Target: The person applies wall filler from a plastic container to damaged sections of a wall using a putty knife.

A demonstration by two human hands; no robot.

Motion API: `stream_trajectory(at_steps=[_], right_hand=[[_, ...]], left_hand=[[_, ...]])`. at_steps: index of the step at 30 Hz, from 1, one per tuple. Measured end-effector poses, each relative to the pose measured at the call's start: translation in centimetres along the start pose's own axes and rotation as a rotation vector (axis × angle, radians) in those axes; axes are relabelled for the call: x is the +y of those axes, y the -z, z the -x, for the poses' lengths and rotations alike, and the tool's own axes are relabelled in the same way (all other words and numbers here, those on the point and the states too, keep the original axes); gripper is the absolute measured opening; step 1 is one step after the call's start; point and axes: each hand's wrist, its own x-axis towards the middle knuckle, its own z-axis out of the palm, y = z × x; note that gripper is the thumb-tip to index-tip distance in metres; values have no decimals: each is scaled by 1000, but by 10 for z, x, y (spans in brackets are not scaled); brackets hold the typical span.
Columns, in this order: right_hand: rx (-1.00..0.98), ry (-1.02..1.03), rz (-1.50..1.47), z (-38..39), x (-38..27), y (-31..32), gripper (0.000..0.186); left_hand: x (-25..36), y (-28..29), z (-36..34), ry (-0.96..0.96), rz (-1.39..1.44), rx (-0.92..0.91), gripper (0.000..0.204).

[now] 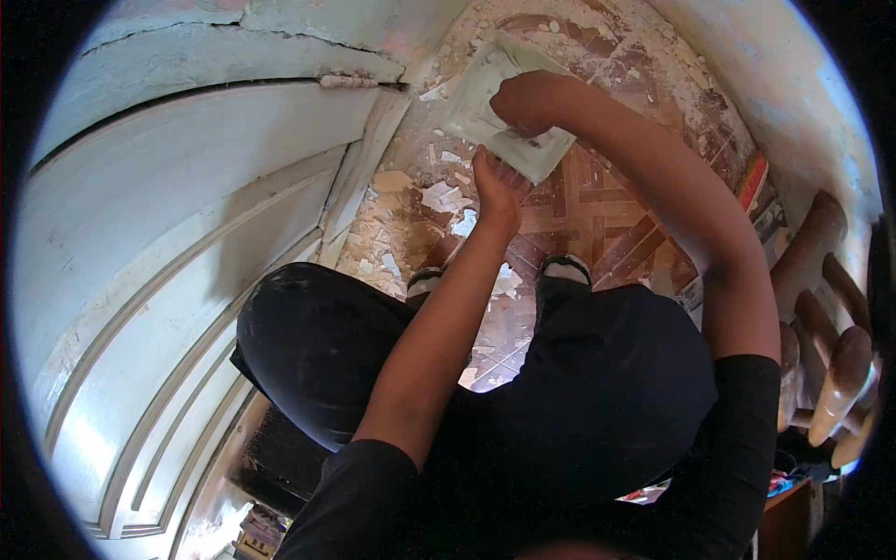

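Observation:
A pale, whitish-green square tray (470, 98), shallow and smeared inside, is tilted just above or on the floor ahead of me; I cannot tell which. At its near edge my left hand (501, 191) grips the rim, with the thumb on top and the fingers curled beneath. Over the inside of the tray my right hand (530, 103) is closed in a fist, the arm bent round from the right. What it holds is mostly hidden under the hand.
Loose flakes of paint or plaster (446, 198) litter the patterned brown floor (593, 201). A white panelled door (187, 224) stands close on the left. A peeling wall (784, 75) curves along the right, with a red object (752, 182) at its foot and brown wooden pieces (831, 373) nearer me.

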Motion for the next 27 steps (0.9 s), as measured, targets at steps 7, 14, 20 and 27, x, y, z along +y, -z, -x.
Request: stream_trajectory(at_steps=[7, 14, 20, 27], right_hand=[[-168, -8, -159, -21, 11, -1, 15], [20, 119, -274, -26, 42, -25, 16], [-34, -33, -576, 5, 59, -11, 31], [202, -123, -1184, 71, 84, -48, 30]], left_hand=[[-1, 8, -9, -7, -9, 27, 73], [-3, 8, -10, 12, -63, 38, 71], [5, 12, -1, -11, -110, -10, 78], [11, 23, -10, 77, -95, 153, 71]])
